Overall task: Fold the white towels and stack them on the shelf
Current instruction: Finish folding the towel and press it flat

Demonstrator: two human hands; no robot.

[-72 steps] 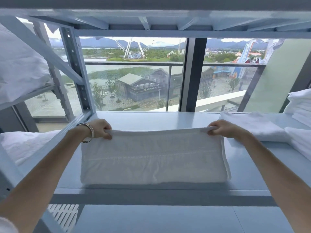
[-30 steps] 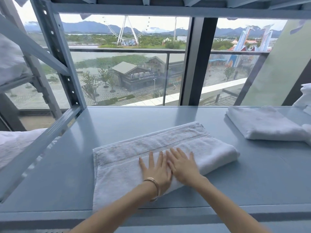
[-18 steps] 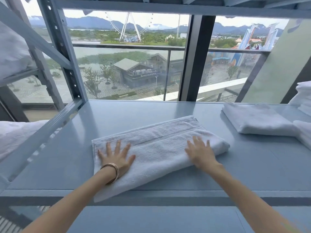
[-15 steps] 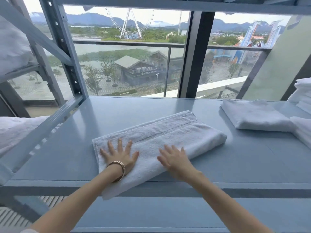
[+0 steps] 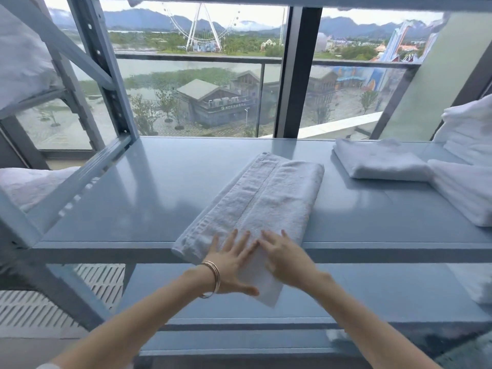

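A folded white towel (image 5: 266, 198) lies on the blue-grey metal shelf (image 5: 165, 182), turned so its long side runs away from me, with its near end hanging over the shelf's front edge. My left hand (image 5: 234, 265), a bangle at the wrist, lies flat on that near end with straight, spread fingers. My right hand (image 5: 286, 258) presses flat on the towel right beside it, fingertips nearly touching the left hand's.
A folded towel (image 5: 378, 162) lies at the shelf's back right, and a stack of towels (image 5: 468, 166) stands at the right edge. White linen (image 5: 24, 62) fills the rack on the left. A lower shelf (image 5: 346, 288) runs beneath. A window is behind.
The towel has turned from lying crosswise to pointing away from me, its near end now over the shelf edge. Both hands have come together on that near end.
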